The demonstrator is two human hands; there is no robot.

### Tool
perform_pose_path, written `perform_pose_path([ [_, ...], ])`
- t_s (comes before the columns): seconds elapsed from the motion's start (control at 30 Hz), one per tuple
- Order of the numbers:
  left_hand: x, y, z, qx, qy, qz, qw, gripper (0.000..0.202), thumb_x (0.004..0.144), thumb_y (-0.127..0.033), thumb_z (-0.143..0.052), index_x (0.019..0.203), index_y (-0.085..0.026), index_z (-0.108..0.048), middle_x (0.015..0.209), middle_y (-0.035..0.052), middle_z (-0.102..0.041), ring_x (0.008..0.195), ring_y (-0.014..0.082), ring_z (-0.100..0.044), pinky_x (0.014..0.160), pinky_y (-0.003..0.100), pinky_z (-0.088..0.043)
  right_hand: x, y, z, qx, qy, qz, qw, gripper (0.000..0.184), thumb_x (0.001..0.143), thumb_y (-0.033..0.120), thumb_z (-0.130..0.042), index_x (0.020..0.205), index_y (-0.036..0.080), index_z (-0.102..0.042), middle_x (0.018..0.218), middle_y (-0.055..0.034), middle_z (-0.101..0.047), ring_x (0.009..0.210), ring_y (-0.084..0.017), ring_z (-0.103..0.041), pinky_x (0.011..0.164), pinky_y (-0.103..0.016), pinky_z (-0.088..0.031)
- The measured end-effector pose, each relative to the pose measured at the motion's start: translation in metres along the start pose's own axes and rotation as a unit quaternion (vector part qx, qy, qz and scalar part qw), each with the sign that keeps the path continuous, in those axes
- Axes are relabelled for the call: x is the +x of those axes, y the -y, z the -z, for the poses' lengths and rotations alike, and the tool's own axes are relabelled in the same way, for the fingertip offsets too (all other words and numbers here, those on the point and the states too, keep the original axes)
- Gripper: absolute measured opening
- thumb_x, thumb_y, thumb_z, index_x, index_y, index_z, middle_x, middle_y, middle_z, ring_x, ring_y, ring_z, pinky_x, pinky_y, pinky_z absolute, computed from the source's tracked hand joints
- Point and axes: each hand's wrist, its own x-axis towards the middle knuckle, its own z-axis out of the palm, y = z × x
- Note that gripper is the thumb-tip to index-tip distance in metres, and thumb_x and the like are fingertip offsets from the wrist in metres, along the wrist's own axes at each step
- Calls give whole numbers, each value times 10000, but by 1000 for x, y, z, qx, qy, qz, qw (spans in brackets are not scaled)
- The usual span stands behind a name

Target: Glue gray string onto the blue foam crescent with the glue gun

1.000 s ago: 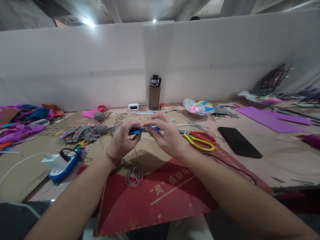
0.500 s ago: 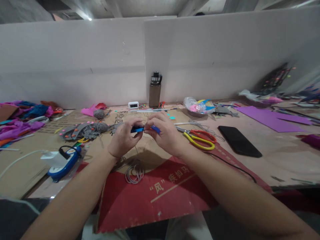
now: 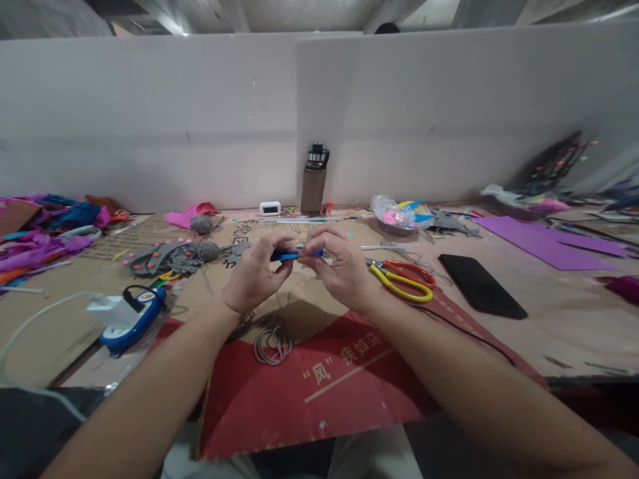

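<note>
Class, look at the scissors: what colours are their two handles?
One red handle, one yellow handle; best seen in the head view.

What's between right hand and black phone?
Head view: scissors with red and yellow handles lie between the right hand and the black phone, plus thin grey cord.

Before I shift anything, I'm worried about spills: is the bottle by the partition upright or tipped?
Upright: the bottle stands on the table in front of the partition, its black-and-silver top uppermost.

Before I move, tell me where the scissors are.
In the head view, the red-and-yellow scissors lie right of centre, between the right hand and the black phone.
</note>
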Motion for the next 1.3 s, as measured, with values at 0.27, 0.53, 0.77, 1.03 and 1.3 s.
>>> perform_pose_path([
  [0.27, 3, -3, 1, -9, -10, 11, 1000, 506, 709, -40, -604, 1161, -220, -464, 892, 15, -633, 804, 123, -631, 759, 278, -514, -1, 5, 1, -6, -33, 7, 999, 57, 849, 252, -598, 804, 229, -570, 891, -32, -573, 885, -178, -557, 794, -358, -450],
  [0.53, 2, 5, 4, -23, 9, 15, 1000, 541, 718, -37, -586, 1207, -225, -449, 900, 16, -632, 832, 131, -631, 814, 308, -504, 5, 1, 6, 35, -110, -57, 992, 123, 887, 317, -539, 811, 223, -519, 835, -20, -540, 804, -151, -515, 748, -312, -431],
  [0.77, 4, -3, 0, -66, 53, 8, 996, 587, 718, -20, -571, 1249, -255, -485, 913, 15, -645, 828, 124, -627, 822, 292, -496, 8, -13, 3, 88, -57, -141, 984, 120, 886, 299, -517, 831, 194, -533, 823, -17, -538, 772, -128, -501, 694, -269, -419],
  [1.03, 5, 1, -2, -106, 76, 17, 991, 551, 715, -26, -585, 1213, -249, -507, 917, 21, -654, 800, 114, -624, 760, 261, -501, 11, -5, 5, 154, 18, -140, 978, 157, 896, 326, -503, 887, 195, -590, 803, -4, -585, 736, -116, -534, 671, -257, -435],
  [1.3, 9, -13, -5, -220, 81, 146, 961, 399, 708, -63, -615, 1079, -201, -570, 838, 13, -642, 757, 112, -618, 716, 240, -504, 9, -2, 4, -54, 27, -82, 995, 94, 894, 206, -434, 818, 185, -486, 843, -45, -539, 783, -147, -493, 724, -296, -402],
])
